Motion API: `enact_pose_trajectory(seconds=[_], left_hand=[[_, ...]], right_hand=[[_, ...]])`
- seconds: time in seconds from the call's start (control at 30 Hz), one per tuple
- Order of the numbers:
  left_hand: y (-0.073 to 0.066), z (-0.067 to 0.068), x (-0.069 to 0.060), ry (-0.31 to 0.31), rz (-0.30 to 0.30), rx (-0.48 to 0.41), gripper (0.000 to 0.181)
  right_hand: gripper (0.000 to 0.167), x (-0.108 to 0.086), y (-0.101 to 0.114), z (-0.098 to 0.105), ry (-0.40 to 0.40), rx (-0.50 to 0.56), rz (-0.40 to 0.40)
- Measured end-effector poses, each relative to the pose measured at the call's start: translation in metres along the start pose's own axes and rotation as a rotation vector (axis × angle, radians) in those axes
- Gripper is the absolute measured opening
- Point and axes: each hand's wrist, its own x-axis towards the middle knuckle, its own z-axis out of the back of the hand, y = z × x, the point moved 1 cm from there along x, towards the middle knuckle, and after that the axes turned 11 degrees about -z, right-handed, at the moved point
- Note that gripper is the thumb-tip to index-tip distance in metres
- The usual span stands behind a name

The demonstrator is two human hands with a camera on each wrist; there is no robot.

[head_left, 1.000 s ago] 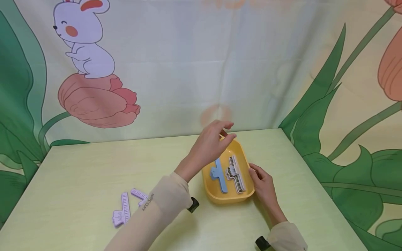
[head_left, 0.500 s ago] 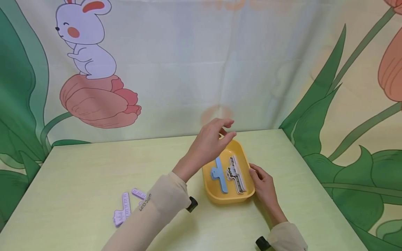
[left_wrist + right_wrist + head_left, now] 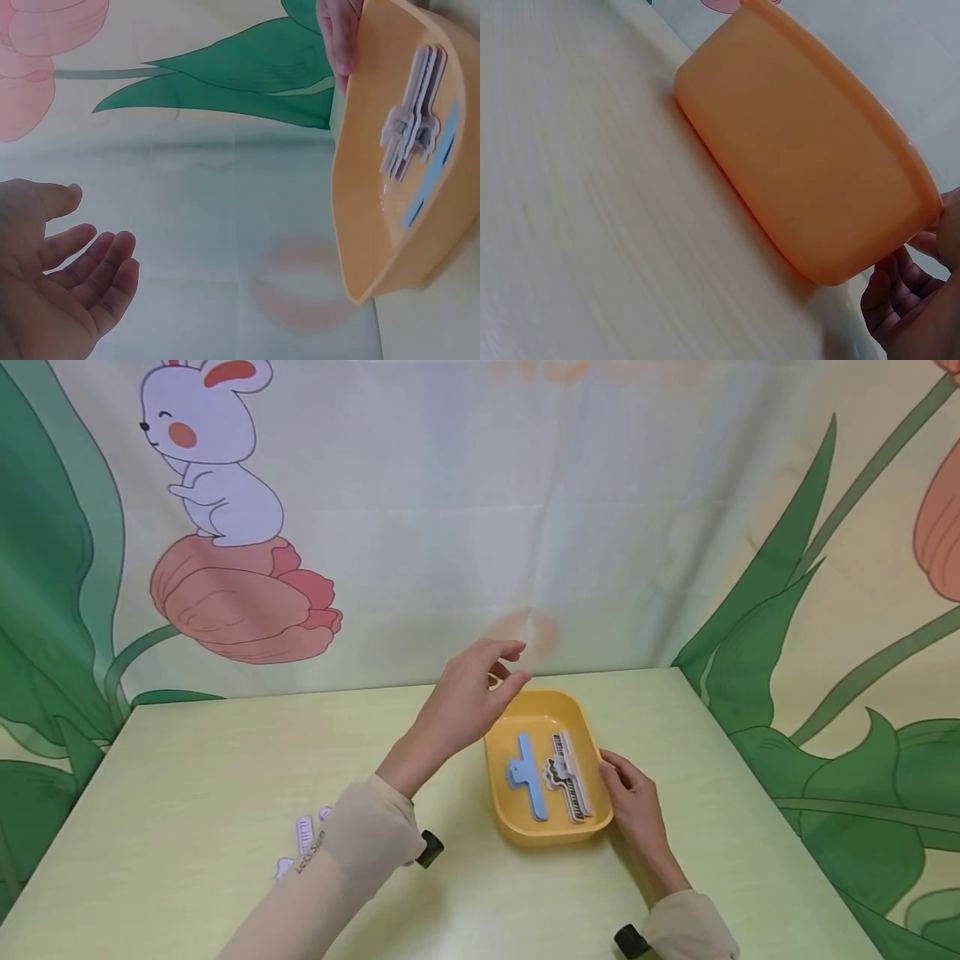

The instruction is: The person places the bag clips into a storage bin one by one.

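Left hand (image 3: 467, 689) held aloft, fingers loosely bent and parted. Yellow tray (image 3: 550, 837) (deep-walled, round-cornered) pinched at its rim by the right hand (image 3: 634, 799), on the pale surface (image 3: 195, 785). Inside: a blue clip (image 3: 531, 781), laid beside a black-marked white clip (image 3: 570, 781). Purple pieces (image 3: 304, 832) partly hidden behind the left sleeve (image 3: 352, 852).

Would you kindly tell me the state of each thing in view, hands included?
Yellow tray: upright on the table, uncovered, clips inside.
Blue clip: lying in the tray.
Black-and-white clip: lying in the tray, right of the blue one in the head view.
Purple pieces: on the table, partly hidden by the left sleeve.
Left hand: raised, fingers loosely bent, holding nothing.
Right hand: holding the tray's side.
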Motion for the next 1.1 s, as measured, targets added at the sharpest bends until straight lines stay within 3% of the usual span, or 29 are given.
enact_pose_trajectory(seconds=[1.1], left_hand=[[0.031,0.063,-0.056,-0.132,0.062,0.046,0.04]], right_hand=[[0.045,-0.003,0.004,-0.001,0.006,-0.007,-0.005]])
